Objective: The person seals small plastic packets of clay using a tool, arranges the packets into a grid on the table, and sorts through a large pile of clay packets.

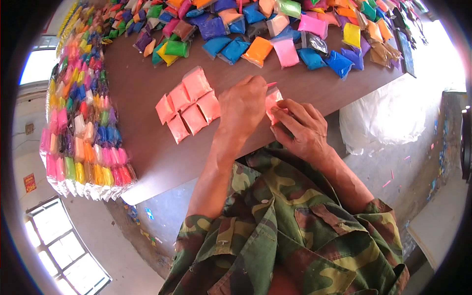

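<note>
My left hand [243, 104] is closed in a pinch over the table. A thin pink strip [271, 84] sticks out from its fingertips; most of it is hidden by the fingers. Just to the right, a small clear packet of coral-pink clay-like material [271, 105] lies under the fingers of my right hand [301, 125]. Those fingers are bent, gripping the packet at its right side. Left of my left hand, several matching coral packets [193, 119] lie flat in two rows, edge to edge.
Packets of many colours [258, 51] are heaped along the far side of the brown table [142, 93]. Rows of bagged colourful packets [83, 147] line its left edge. A white plastic bag [386, 115] hangs at the right, above a floor with pink scraps [387, 184].
</note>
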The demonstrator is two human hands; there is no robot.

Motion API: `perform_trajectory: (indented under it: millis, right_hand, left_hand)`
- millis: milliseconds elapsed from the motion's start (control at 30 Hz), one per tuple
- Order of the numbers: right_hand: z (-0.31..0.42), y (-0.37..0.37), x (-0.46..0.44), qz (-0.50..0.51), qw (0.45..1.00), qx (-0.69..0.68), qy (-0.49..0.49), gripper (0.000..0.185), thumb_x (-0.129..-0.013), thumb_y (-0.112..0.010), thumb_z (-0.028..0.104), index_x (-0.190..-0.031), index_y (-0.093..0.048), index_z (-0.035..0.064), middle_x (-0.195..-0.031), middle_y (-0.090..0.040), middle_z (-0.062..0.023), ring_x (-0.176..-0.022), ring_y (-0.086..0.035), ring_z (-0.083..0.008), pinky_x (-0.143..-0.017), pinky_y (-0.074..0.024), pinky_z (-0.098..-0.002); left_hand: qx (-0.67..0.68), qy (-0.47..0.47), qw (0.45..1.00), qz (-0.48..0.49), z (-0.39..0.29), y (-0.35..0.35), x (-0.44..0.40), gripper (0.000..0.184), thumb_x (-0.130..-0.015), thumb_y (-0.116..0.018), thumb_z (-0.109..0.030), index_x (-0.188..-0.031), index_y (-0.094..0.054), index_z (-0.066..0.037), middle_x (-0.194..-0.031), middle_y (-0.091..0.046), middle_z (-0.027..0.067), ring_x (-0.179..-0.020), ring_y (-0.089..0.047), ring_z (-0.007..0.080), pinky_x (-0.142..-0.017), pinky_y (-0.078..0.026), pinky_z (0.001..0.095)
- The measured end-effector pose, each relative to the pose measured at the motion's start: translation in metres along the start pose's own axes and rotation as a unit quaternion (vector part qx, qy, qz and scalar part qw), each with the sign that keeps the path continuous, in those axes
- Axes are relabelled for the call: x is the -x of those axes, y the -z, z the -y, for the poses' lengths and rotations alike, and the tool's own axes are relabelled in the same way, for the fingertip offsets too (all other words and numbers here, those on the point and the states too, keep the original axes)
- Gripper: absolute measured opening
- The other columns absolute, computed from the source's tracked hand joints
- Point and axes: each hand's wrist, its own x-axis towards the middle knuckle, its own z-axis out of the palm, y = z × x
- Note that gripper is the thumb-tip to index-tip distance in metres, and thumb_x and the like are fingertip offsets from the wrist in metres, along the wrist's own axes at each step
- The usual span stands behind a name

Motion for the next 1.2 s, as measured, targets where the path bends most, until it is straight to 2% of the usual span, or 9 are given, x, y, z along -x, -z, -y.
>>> perform_trajectory:
  millis: [133, 233, 333, 433, 633, 733, 933, 1033, 1200]
  right_hand:
    - [-0.001, -0.006, 0.001, -0.026, 1.0, 0.001, 0.008, 0.042, -0.076, -0.089, 0.013, -0.116, -0.078, 0.0158, -0.123, -0.072, -0.0007, -0.095, -0.07, -0.0226, -0.081, -0.0577, -0.0363]
    - [0.001, -0.005, 0.001, -0.018, 1.0, 0.005, -0.001, 0.041, -0.076, -0.089, 0.013, -0.116, -0.078, 0.0159, -0.123, -0.072, -0.0009, -0.095, -0.07, -0.0226, -0.081, -0.0576, -0.0361]
    - [0.001, 0.0, -0.001, 0.009, 1.0, -0.006, -0.009, 0.042, -0.076, -0.089, 0.012, -0.116, -0.078, 0.0158, -0.123, -0.071, -0.0012, -0.095, -0.07, -0.0232, -0.082, -0.0578, -0.0366]
    - [0.0, -0.001, 0.002, 0.012, 1.0, -0.011, -0.013, 0.043, -0.075, -0.089, 0.013, -0.117, -0.077, 0.0145, -0.123, -0.072, -0.0027, -0.096, -0.071, -0.0243, -0.083, -0.0583, -0.0375]
    - [-0.004, 0.001, 0.002, -0.016, 0.998, -0.061, -0.025, 0.039, -0.077, -0.088, 0.009, -0.115, -0.077, 0.0105, -0.12, -0.075, -0.0059, -0.098, -0.073, -0.0269, -0.084, -0.0588, -0.0388]
    - [-0.007, -0.002, 0.004, -0.008, 0.999, -0.038, 0.004, 0.033, -0.079, -0.088, 0.008, -0.11, -0.078, 0.0091, -0.118, -0.075, -0.0062, -0.095, -0.073, -0.0279, -0.083, -0.0587, -0.0384]
    - [-0.005, -0.004, 0.002, -0.015, 0.999, -0.045, -0.021, 0.025, -0.084, -0.088, 0.009, -0.107, -0.079, 0.0069, -0.116, -0.074, -0.0071, -0.093, -0.073, -0.0272, -0.08, -0.0583, -0.038]
    - [-0.002, 0.0, 0.0, -0.011, 0.998, -0.055, -0.028, 0.026, -0.081, -0.089, 0.003, -0.106, -0.081, 0.0037, -0.114, -0.075, -0.0098, -0.093, -0.074, -0.0287, -0.081, -0.0599, -0.0392]
    - [-0.004, -0.005, 0.004, -0.033, 0.998, -0.055, -0.02, 0.025, -0.083, -0.088, 0.005, -0.107, -0.08, 0.0062, -0.111, -0.073, -0.0087, -0.089, -0.072, -0.0274, -0.076, -0.0582, -0.0386]
  left_hand:
    - [0.062, -0.02, 0.998, 0.023, -0.008, 0.008, 0.018, 0.012, -0.101, -0.07, -0.015, -0.096, -0.073, -0.004, -0.094, -0.075, 0.0141, -0.086, -0.073, 0.0393, -0.073, -0.057, 0.0475]
    - [0.029, 0.003, 0.999, 0.032, -0.007, 0.004, 0.02, 0.01, -0.1, -0.071, -0.014, -0.098, -0.073, -0.004, -0.092, -0.075, 0.0149, -0.083, -0.073, 0.039, -0.072, -0.057, 0.0477]
    - [-0.029, 0.004, 0.999, -0.025, 0.008, -0.006, 0.005, 0.008, -0.098, -0.073, -0.012, -0.099, -0.074, -0.004, -0.089, -0.075, 0.0153, -0.079, -0.073, 0.0367, -0.07, -0.056, 0.0462]
    - [0.061, 0.02, 0.998, -0.012, 0.005, 0.006, 0.01, 0.008, -0.098, -0.075, -0.01, -0.099, -0.075, -0.002, -0.086, -0.074, 0.0159, -0.075, -0.073, 0.0332, -0.069, -0.056, 0.0433]
    - [0.12, 0.055, 0.99, -0.047, -0.015, 0.001, 0.056, 0.009, -0.099, -0.076, -0.009, -0.099, -0.075, 0.0, -0.086, -0.074, 0.0179, -0.074, -0.074, 0.0293, -0.066, -0.056, 0.0394]
    - [0.125, 0.043, 0.989, -0.064, -0.007, -0.011, 0.064, 0.008, -0.099, -0.077, -0.009, -0.099, -0.075, -0.001, -0.087, -0.075, 0.0166, -0.074, -0.074, 0.0294, -0.066, -0.056, 0.0398]
    - [0.083, 0.021, 0.993, -0.084, 0.003, -0.014, 0.046, 0.007, -0.098, -0.078, -0.008, -0.099, -0.074, -0.003, -0.085, -0.075, 0.0148, -0.073, -0.073, 0.0302, -0.066, -0.056, 0.0405]
    - [0.058, 0.059, 0.992, -0.099, 0.008, -0.012, 0.048, 0.006, -0.098, -0.077, -0.008, -0.099, -0.074, -0.003, -0.087, -0.075, 0.0149, -0.074, -0.073, 0.0321, -0.068, -0.056, 0.0405]
    - [0.101, 0.014, 0.991, -0.089, -0.006, -0.007, 0.057, 0.004, -0.098, -0.076, -0.006, -0.098, -0.074, -0.003, -0.09, -0.076, 0.0143, -0.077, -0.075, 0.0342, -0.069, -0.058, 0.0423]
